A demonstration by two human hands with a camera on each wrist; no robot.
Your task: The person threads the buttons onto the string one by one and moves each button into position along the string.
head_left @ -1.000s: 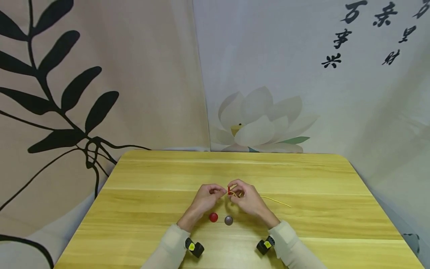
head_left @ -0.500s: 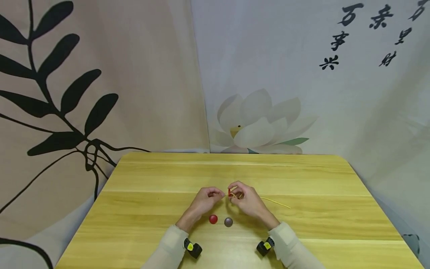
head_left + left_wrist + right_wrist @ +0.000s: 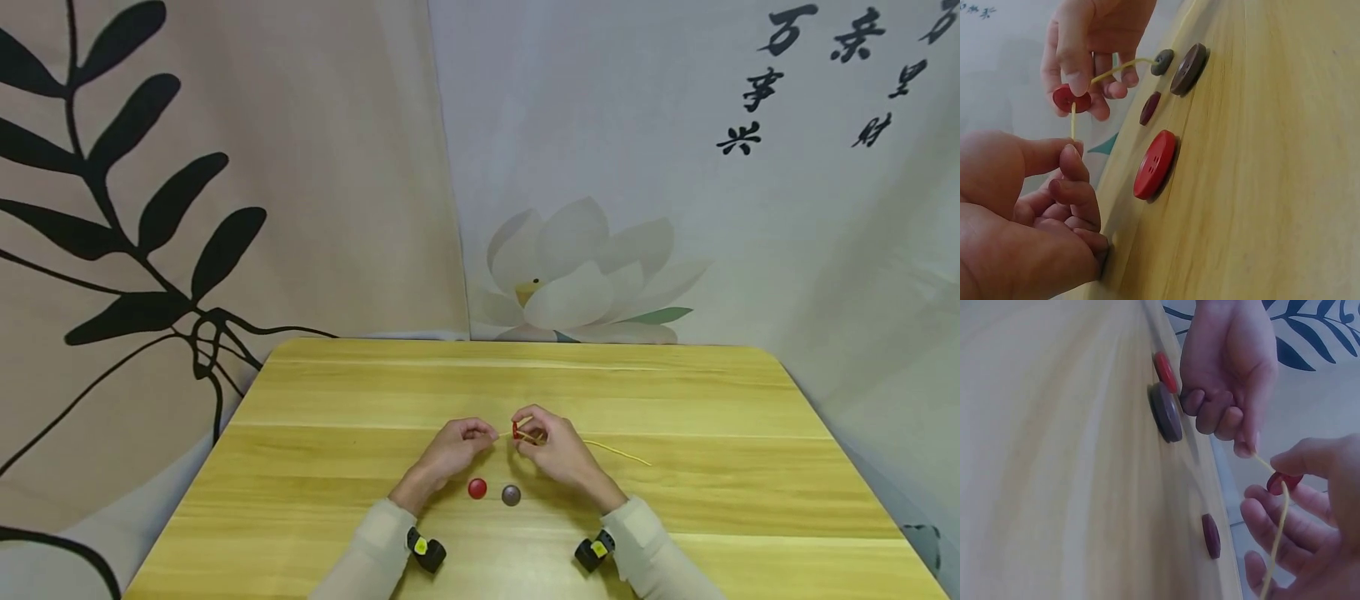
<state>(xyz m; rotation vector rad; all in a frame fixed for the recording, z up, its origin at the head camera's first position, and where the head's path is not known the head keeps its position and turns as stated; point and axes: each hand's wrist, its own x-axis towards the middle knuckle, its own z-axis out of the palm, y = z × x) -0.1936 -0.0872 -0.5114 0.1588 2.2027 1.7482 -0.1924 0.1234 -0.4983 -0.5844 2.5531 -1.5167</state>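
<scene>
My left hand (image 3: 450, 451) pinches the end of a yellow string (image 3: 1074, 125) between thumb and index finger. That string passes through a small red button (image 3: 1072, 99), which my right hand (image 3: 555, 443) holds by its edge between thumb and fingers. A short stretch of string spans the gap between the button and my left fingertips. Past the right hand, the string leads to a dark grey-green button (image 3: 1162, 62), seen in the left wrist view. Nearer me on the table lie a large red button (image 3: 477, 488) and a grey-brown button (image 3: 511, 495), side by side.
A small dark red button (image 3: 1211, 536) also lies on the wooden table (image 3: 337, 467). The string's tail (image 3: 618, 452) trails to the right of my right hand. Behind the table's far edge hang printed cloths (image 3: 360, 208).
My left hand has drawn slightly left, away from the right hand. Yellow string now shows between the left fingertips and the red button. The right hand stays nearly in place.
</scene>
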